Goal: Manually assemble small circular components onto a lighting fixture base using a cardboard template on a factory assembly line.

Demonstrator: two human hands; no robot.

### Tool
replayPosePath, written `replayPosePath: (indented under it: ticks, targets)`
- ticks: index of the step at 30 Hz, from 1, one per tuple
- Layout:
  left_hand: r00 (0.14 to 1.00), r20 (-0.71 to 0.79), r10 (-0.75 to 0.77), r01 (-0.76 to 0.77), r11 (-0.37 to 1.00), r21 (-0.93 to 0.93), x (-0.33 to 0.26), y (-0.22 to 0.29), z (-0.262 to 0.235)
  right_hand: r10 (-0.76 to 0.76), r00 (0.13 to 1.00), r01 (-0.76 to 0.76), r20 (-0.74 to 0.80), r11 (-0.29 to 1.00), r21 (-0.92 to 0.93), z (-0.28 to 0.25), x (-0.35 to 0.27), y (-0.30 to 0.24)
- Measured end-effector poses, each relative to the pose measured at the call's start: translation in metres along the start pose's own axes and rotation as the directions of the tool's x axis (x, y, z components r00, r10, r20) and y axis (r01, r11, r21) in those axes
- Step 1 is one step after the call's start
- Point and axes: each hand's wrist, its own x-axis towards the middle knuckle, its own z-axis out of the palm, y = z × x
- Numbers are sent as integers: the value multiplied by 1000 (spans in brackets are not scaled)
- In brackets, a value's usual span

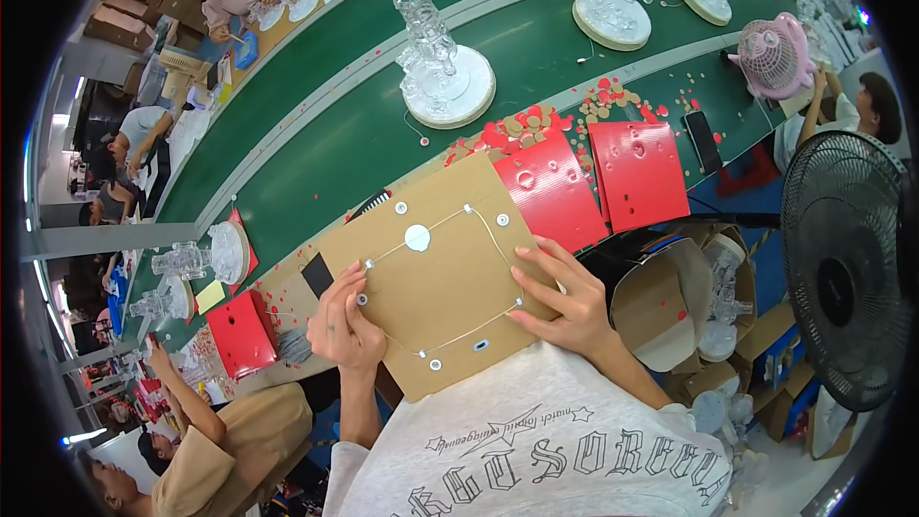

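Note:
A brown cardboard panel (450,302) is held tilted in front of my chest. A thin pale wire runs round it in a rough rectangle, fixed by small white clips, with a white round piece (417,237) near the far edge. White round studs sit by the corners, and a small slot lies near the edge closest to me. My left hand (349,327) pinches the panel's left edge, fingers bent. On the right edge my right hand (567,299) grips it, its fingers spread over the face. The panel's underside is hidden.
Red panels (643,174) and scattered red and brown discs (522,124) lie beyond the panel. A clear figure on a round white base (450,86) stands on the green belt (316,148). A phone (703,142), a black fan (842,278) and an open carton (651,311) are to the right.

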Motion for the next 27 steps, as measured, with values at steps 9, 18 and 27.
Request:
replayPosePath:
  ticks: [9, 18, 27]
  targets:
    - [997, -7, 81, -81, 997, -3, -6, 2, -5, -140, 972, 152, 188, 987, -49, -13, 69, 19]
    - [981, -129, -144, 160, 979, 124, -3, 43, -51, -474, 555, 551, 684, 825, 125, 89, 177, -10]
    - [924, 50, -379, 366, 914, 175, -3, -4, -15, -63, 899, 258, 433, 875, -409, 83, 128, -33]
